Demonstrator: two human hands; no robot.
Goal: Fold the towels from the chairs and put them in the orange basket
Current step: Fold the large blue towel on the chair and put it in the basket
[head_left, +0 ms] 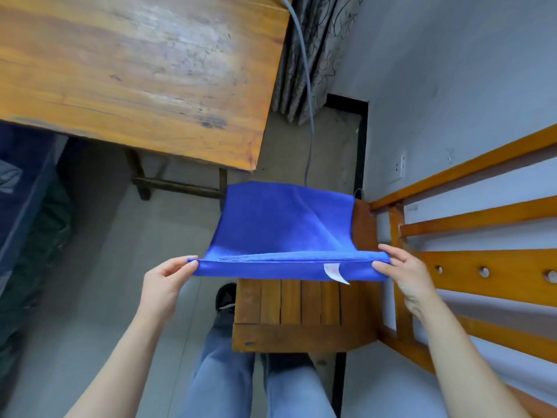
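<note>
A blue towel (283, 227) is stretched out above a slatted wooden chair seat (301, 309), doubled over along its near edge, with a small white tag hanging near the right corner. My left hand (164, 280) pinches the towel's near left corner between thumb and fingers. At the near right corner, my right hand (407, 273) pinches the fabric the same way. The towel's far edge droops over the back part of the seat. No orange basket is in view.
A worn wooden table (135, 70) stands at the upper left, its corner close to the towel. An orange wooden rail frame (482, 267) runs along the white wall on the right. A grey cable (307, 95) and a curtain hang behind. My jeans-clad legs are below.
</note>
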